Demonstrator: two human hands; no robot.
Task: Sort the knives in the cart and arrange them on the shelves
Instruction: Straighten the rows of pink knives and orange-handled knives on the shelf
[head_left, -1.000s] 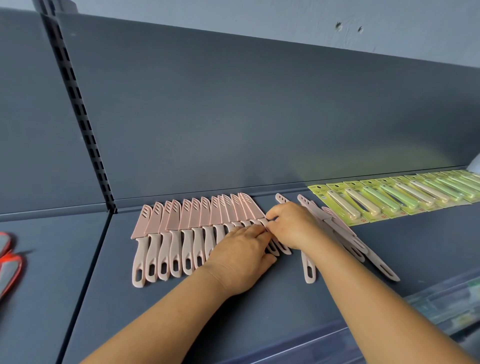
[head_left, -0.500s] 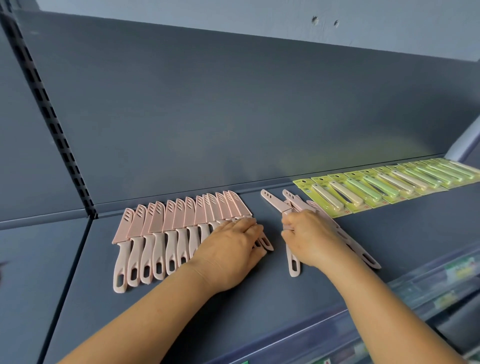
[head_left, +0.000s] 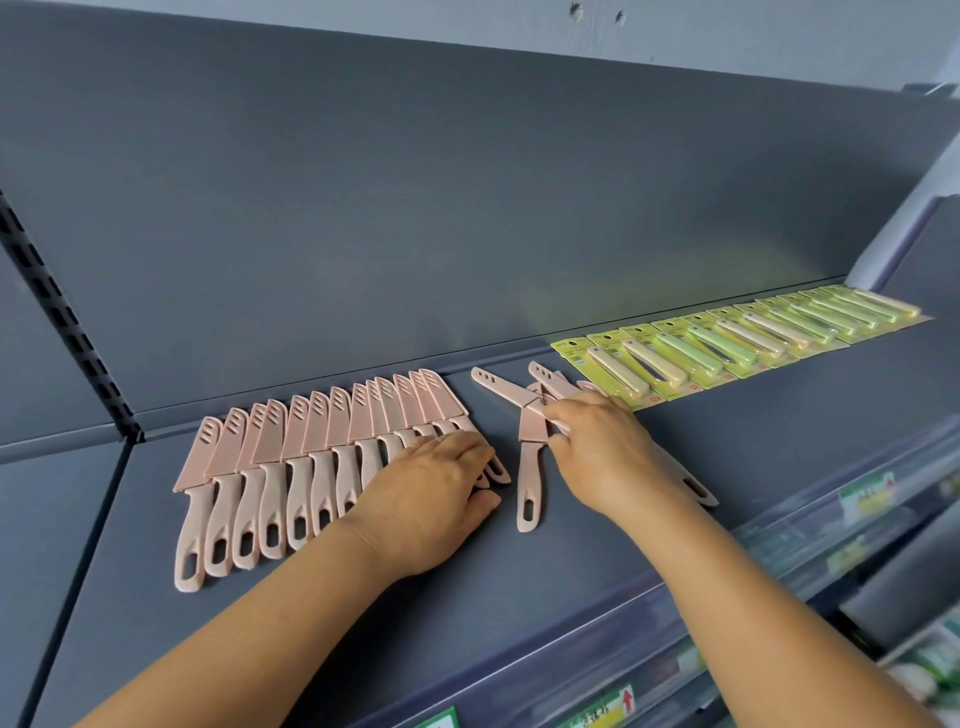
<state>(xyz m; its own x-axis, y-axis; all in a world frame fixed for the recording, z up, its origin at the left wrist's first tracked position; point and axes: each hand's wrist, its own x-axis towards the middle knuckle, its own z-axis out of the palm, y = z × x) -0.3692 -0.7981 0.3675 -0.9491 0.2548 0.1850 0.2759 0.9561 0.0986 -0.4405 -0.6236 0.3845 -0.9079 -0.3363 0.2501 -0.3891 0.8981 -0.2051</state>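
Shelf (head_left: 571, 582): dark grey, flat, with a grey back panel (head_left: 467, 208) rising behind it.
Pink row (head_left: 311, 457): sheathed pink knives in a neat overlapping line on the left part of the shelf, blades toward the back panel, handles toward me.
Left hand (head_left: 431, 499): mine, laid palm down over the right end of the pink row; fingers straight and pressed together, resting on the last handles, thumb out on the bare shelf.
Loose pile (head_left: 550, 395): a few more pink knives crossed over one another, just right of the row and apart from it.
Single knife (head_left: 531, 467): lies at the pile's left edge, handle toward me, sheath tip under my fingertips.
Right hand (head_left: 602, 452): mine, on top of the loose pile; fingers curled down onto the knives. Whether they pinch one or only press on it, I cannot tell.
Green packs (head_left: 753, 338): carded knives in yellow-green packaging, overlapped in a line along the back of the shelf to the right, the nearest one touching the loose pile.
Price rail (head_left: 597, 706): clear strip along the shelf's front edge with labels, blurred.
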